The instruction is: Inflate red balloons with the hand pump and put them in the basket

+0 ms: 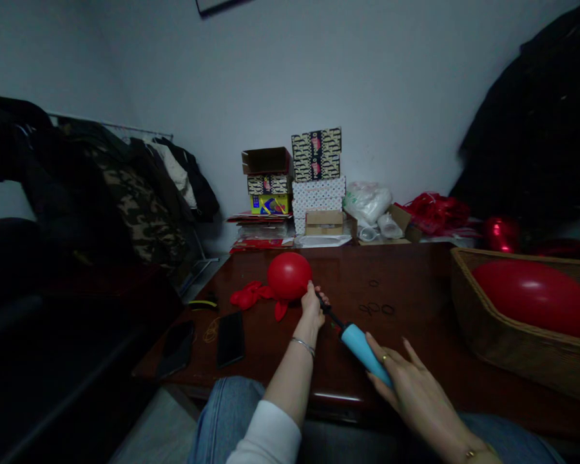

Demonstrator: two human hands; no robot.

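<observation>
My left hand (313, 308) is closed at the neck of a round, partly inflated red balloon (289, 276), where the black end of a hand pump meets it. The exact join is hidden behind the fingers. From there a black rod runs to the pump's light blue barrel (365, 353), slanting down to the right. Around the lower end of that barrel is my right hand (408, 383), thumb and forefinger along its sides and some other fingers stretched out. Several limp red balloons (247, 296) lie left of the inflated one.
A wicker basket (522, 338) with a large red balloon (536, 293) stands at right. Black rings (387, 310), a phone-like black slab (231, 339) and yellowish bands (211, 330) lie on the brown table (415, 274). Stacked boxes (318, 193) stand behind.
</observation>
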